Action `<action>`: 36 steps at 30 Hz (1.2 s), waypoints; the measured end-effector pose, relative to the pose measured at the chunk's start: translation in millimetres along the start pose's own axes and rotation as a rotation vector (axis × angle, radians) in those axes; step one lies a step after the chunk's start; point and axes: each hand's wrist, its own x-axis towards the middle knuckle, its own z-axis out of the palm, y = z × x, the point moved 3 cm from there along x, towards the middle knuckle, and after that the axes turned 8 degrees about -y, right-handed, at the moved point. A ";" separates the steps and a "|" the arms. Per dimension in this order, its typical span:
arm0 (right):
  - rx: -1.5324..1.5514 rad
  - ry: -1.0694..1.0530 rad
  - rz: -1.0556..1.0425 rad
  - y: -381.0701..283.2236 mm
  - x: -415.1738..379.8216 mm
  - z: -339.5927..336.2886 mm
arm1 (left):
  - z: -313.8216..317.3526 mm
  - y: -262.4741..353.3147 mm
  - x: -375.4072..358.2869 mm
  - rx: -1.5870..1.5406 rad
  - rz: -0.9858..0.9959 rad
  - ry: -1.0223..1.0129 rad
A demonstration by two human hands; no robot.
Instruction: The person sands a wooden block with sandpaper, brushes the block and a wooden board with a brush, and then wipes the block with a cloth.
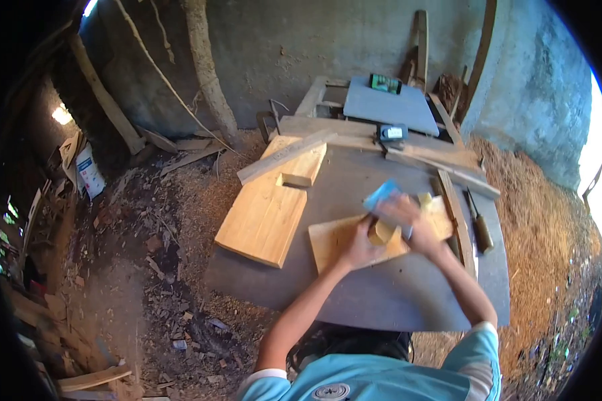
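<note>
My left hand (363, 248) is closed around a small wooden block (382, 234), steadying it over a pale wooden board (328, 242) on the grey table. Smeared by motion, my right hand (408, 217) lies across the top of the block with a thin blue sheet (381, 192) under its fingers. The sheet sticks out past the fingertips; its exact kind is too blurred to make out. Another small light piece of wood (425, 199) is just right of my right hand.
A larger notched board (264, 217) lies left, with a wooden strip (284, 157) across it. A chisel (480, 224) rests beside a long batten (456, 217) at right. Behind are a dark blue device (392, 132) and a phone (385, 83) on a grey panel (394, 107).
</note>
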 end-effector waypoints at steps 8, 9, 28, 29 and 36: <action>0.075 0.045 0.178 29.2 -1.5 0.7 | 2.0 2.5 0.1 0.061 0.022 0.035; 0.094 0.042 0.181 27.5 -2.0 5.1 | 2.9 -2.5 -1.9 0.051 0.023 0.053; -0.027 0.139 0.053 35.6 6.7 29.3 | 0.1 -8.1 4.0 -0.049 0.028 0.101; -0.032 0.139 0.064 34.6 6.1 27.5 | -0.7 -11.3 4.2 -0.002 0.040 0.094; -0.031 0.134 0.108 29.6 4.4 23.3 | -7.7 -5.2 1.4 -0.035 0.008 -0.089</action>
